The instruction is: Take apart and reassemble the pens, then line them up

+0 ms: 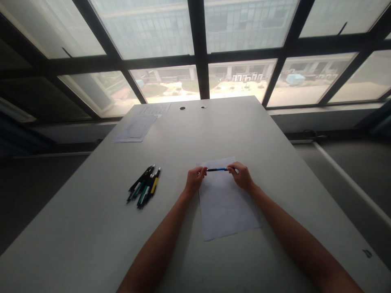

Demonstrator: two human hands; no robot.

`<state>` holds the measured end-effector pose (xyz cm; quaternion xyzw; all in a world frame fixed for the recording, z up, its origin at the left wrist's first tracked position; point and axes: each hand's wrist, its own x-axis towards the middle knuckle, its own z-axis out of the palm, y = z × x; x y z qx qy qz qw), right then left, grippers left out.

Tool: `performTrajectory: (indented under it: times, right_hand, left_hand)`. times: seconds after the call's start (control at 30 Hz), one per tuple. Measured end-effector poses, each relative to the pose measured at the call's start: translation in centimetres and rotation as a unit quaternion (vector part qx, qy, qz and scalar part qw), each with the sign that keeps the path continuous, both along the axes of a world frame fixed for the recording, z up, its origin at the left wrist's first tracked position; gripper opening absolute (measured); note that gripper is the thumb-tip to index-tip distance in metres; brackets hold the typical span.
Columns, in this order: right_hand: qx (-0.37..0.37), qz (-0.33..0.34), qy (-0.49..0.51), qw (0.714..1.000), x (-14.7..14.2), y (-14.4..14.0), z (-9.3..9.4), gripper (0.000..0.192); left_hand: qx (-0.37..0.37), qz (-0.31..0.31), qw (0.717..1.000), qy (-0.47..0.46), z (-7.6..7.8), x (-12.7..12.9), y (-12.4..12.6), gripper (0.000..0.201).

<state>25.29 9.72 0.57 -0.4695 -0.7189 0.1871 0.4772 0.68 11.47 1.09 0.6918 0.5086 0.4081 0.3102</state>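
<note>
Blue pen (217,169) between both hands

Both bare forearms reach forward and converge toward the blue pen (217,169), which serves as the landmark here. The left hand (194,180) sits at the pen's left end, fingers curled inward, thumb and fingertips pinched on that end. The right hand (242,176) sits at the pen's right end, knuckles up, fingers bent and closed on that end. The 2 hands are level with each other, well apart, with the pen's middle bare between them. Both wrists are nearly straight and held low. The left forearm comes in from the lower left of the pen, the right forearm from the lower right.
</note>
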Motion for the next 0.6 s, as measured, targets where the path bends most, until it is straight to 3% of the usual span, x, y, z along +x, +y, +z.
performTrajectory:
  times: [0.37,0.53,0.6]
  right_hand:
    - [-0.003,-0.006,0.006,1.0,0.05,0.02,-0.08,0.027]
    - [-0.002,-0.008,0.012,1.0,0.03,0.06,-0.09,0.027]
    - [-0.004,-0.01,0.014,1.0,0.02,0.05,-0.05,0.027]
  left_hand:
    - [0.084,-0.022,0.996,-0.024,0.59,0.05,-0.12,0.01]
    - [0.079,-0.023,0.996,-0.039,0.46,0.07,-0.08,0.035]
    - [0.068,-0.008,0.997,-0.027,0.51,0.06,-0.02,0.03]
